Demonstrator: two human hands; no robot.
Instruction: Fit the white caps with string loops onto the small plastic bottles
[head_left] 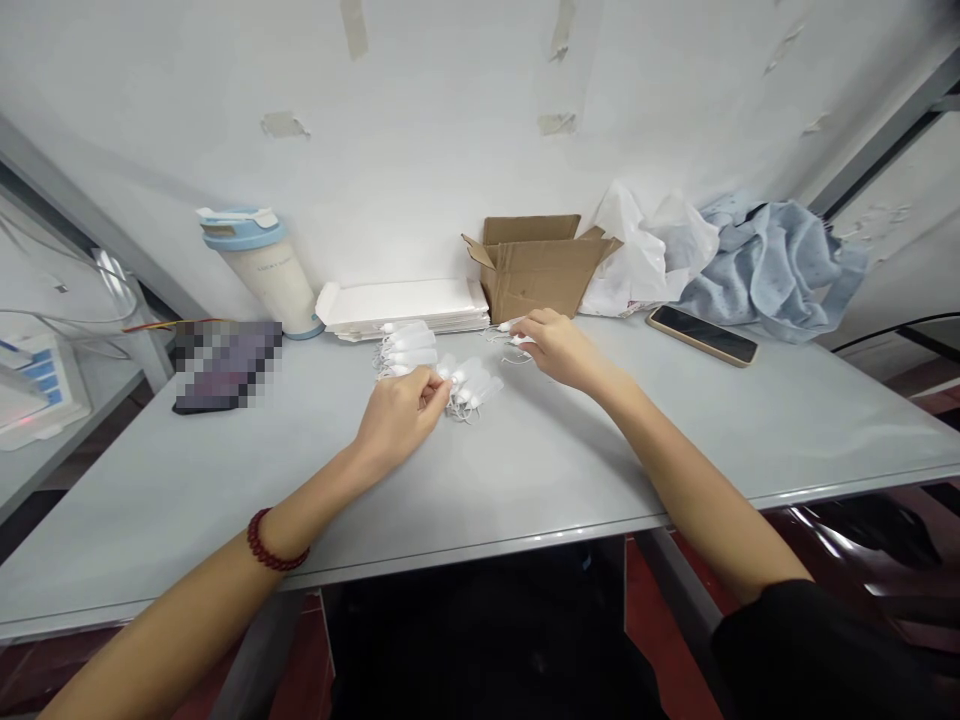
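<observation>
Several small, translucent white tubes with white caps and thin cord loops lie on the grey table. One group of tubes (412,345) is lined up in a row, and a looser fan of tubes (474,382) lies to its right. My left hand (397,415) is closed in a pinch at the fan's left edge, its thumb and forefinger on a white tube there. Farther right, in front of the cardboard box, my right hand (556,348) curls its fingers over a small white corded tube (517,342), partly hidden by the fingers.
Along the wall stand a blue-lidded tumbler (270,275), stacked flat white cartons (409,305), an open cardboard box (536,275) and a white plastic bag (637,250). A phone (703,335) lies before a blue cloth (780,265). A dark pixelated item (229,370) is at left.
</observation>
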